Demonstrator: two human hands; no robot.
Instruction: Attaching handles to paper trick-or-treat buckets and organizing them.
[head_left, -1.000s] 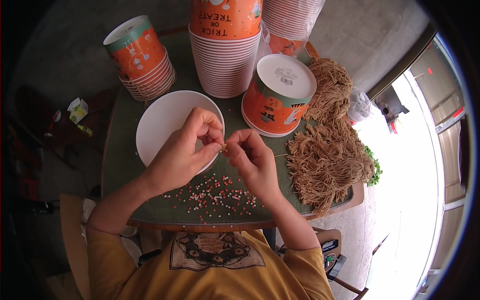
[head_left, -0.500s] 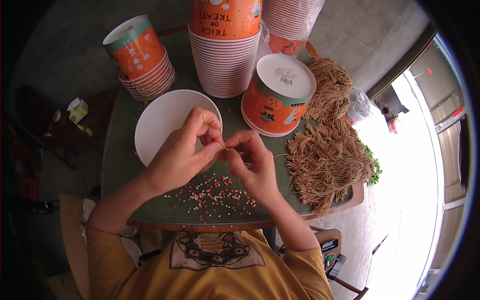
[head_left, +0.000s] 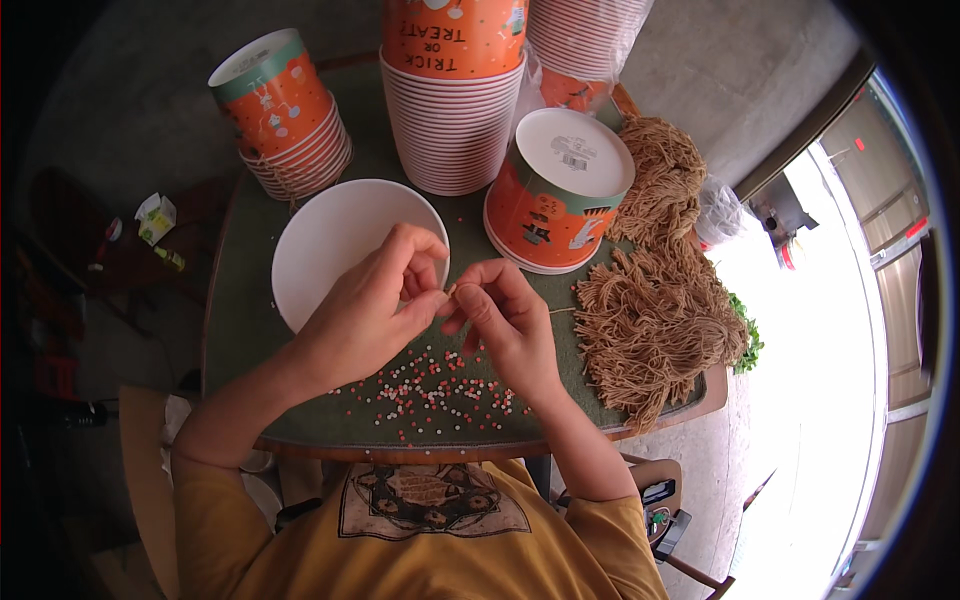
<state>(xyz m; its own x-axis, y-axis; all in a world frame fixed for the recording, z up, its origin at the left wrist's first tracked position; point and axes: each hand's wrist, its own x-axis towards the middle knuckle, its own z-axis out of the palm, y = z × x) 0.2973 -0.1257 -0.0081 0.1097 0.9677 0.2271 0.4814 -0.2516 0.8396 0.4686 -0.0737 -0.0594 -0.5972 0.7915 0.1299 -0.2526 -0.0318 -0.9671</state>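
Note:
Both hands meet over the table, thumb and finger of each pinched together. My left hand (head_left: 385, 285) is closed at the fingertips on a bit of tan cord, in front of a white-lined open bucket (head_left: 310, 240). My right hand (head_left: 505, 325) pinches the same cord close beside it; most of the held part is hidden by the fingers. A thin length of tan cord (head_left: 565, 310) shows between the right hand and a heap of tan cord (head_left: 655, 335). Below the hands, many small orange and white beads (head_left: 425, 395) lie scattered on the green tabletop (head_left: 240, 370).
An upside-down orange bucket (head_left: 545, 220) stands right of the open one. Behind are a tall bucket stack (head_left: 450, 120), a plastic-wrapped stack (head_left: 590, 45) and a tilted, cord-tied stack (head_left: 285, 115). More tan cord (head_left: 660, 180) lies at far right, near the table edge.
The right thumb has moved up against its fingers, and the fingertips have closed over the bit of cord that showed between the hands. The buckets and beads stay in place.

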